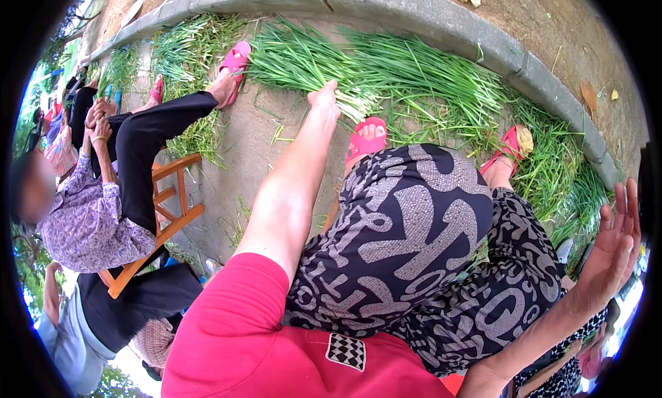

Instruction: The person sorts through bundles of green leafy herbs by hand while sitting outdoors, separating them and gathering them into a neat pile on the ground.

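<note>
My left hand (323, 101), on a stretched-out arm, is closed on a bunch of chives (300, 56) lying on the paving. The long green leaves fan away from me toward the kerb, and the white stem ends (360, 105) point toward my foot. Some of the fingers are hidden behind the hand. Right beside this bunch lies a larger pile of chives (427, 70), its pale ends to the right. Raised at the far right, my right hand (612, 243) is open with the fingers stretched and nothing in it.
A curved stone kerb (441, 18) bounds the paving beyond the chives. Loose green trimmings (552, 150) cover the ground at right. My pink sandals (365, 138) stand near the bunch. At left a person (96, 219) sits on a wooden chair (183, 184), with more chives (183, 50) farther off.
</note>
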`<state>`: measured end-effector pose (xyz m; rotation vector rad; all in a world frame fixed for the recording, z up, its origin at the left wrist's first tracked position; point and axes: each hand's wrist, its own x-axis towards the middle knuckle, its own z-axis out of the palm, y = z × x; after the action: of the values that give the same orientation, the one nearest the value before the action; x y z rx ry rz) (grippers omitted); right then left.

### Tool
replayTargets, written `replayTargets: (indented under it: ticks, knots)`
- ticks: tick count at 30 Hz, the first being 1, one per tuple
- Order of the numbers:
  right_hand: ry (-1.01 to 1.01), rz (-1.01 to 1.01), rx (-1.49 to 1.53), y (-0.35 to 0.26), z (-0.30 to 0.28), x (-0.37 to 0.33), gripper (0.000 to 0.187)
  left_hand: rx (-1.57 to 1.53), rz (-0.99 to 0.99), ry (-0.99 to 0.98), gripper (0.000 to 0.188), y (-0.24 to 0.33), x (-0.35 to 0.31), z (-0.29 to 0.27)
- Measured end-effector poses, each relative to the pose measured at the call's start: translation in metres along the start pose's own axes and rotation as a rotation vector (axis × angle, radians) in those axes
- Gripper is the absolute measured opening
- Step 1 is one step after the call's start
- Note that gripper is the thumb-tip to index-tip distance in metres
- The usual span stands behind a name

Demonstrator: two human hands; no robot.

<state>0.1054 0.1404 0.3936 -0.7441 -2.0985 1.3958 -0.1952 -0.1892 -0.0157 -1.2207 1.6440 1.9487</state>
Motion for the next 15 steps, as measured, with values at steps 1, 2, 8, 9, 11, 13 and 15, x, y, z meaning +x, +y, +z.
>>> replayTargets:
  ticks: [1,2,8,9,11,13,15]
  knots:
    - [0.000,0.007,0.009,0.000,-0.002,0.000,0.054,0.018,0.036,0.043,0.030,-0.003,0.002,0.002]
    - [0.004,0.013,-0.030,0.000,-0.001,-0.001,0.055,0.031,0.028,0.056,0.034,-0.006,0.004,0.002]
    - [-0.039,0.010,-0.029,-0.006,0.001,0.001,0.055,0.046,0.120,0.087,0.041,-0.027,0.026,-0.006]
    - [-0.050,0.009,-0.027,-0.005,0.001,0.003,0.055,0.060,0.118,0.121,0.041,-0.031,0.037,-0.010]
    - [-0.049,0.017,-0.046,-0.005,-0.001,0.001,0.057,0.126,0.064,0.087,0.045,-0.030,0.034,-0.007]
    - [-0.056,0.004,-0.064,-0.004,-0.003,0.001,0.057,0.182,0.036,0.087,0.044,-0.022,0.032,-0.010]
    - [-0.044,0.005,-0.061,-0.002,-0.006,-0.005,0.057,0.208,0.011,-0.002,0.040,-0.015,0.009,-0.006]
